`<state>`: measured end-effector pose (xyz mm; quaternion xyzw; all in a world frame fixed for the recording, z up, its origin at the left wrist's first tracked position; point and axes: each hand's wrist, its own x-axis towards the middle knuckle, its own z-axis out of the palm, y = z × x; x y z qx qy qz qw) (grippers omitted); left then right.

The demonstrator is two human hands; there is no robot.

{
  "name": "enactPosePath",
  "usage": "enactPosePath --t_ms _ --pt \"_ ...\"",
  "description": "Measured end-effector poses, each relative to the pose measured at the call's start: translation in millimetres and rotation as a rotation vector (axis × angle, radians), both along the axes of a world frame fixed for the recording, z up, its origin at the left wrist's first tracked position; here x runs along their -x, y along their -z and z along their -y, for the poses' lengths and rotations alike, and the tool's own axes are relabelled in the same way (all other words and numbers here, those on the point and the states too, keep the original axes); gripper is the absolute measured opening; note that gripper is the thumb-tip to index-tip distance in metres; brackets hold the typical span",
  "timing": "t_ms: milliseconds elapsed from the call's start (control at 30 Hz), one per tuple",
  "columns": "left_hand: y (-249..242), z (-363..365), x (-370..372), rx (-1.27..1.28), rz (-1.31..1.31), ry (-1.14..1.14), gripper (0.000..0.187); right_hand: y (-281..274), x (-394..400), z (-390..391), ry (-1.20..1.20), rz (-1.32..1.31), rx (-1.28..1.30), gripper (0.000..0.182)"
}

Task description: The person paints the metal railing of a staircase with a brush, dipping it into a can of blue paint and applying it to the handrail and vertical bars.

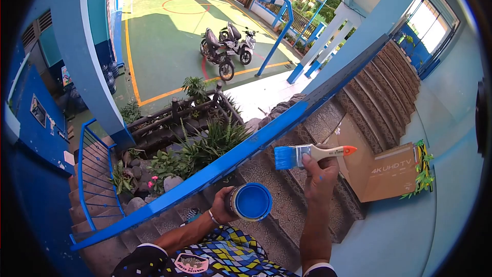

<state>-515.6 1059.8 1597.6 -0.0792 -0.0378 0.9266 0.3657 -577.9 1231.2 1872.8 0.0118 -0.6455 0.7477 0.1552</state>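
Note:
My left hand (223, 207) is wrapped round the side of a small can of blue paint (253, 201), its open top facing up toward me. In my right hand (322, 171) is a paintbrush (316, 152), gripped by its pale handle with an orange tip. The bristles are coated in blue and point left, above the can and apart from it. Just beyond both hands runs a slanted blue railing (225, 163), whose upper stretch looks duller than the glossy lower part. The brush is not touching the railing.
Patterned stairs (376, 100) climb to the right and drop away at lower left. A flattened cardboard box (387, 174) leans by the right wall. Past the railing are garden plants (210, 141) and, on a green court, parked motorbikes (225, 48). A blue metal gate (100, 174) stands left.

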Motion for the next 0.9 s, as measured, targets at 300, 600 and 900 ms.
enactPosePath --t_ms 300,600,900 --pt "11 11 1 -0.012 0.016 -0.001 0.052 -33 72 45 0.003 -0.126 -0.745 0.03" --pt "7 21 2 -0.036 -0.009 -0.006 0.053 -8 41 61 0.018 -0.745 -1.3 0.034" --pt "12 20 0 -0.065 0.019 0.0 0.051 -8 68 57 -0.022 -0.154 -0.75 0.024"
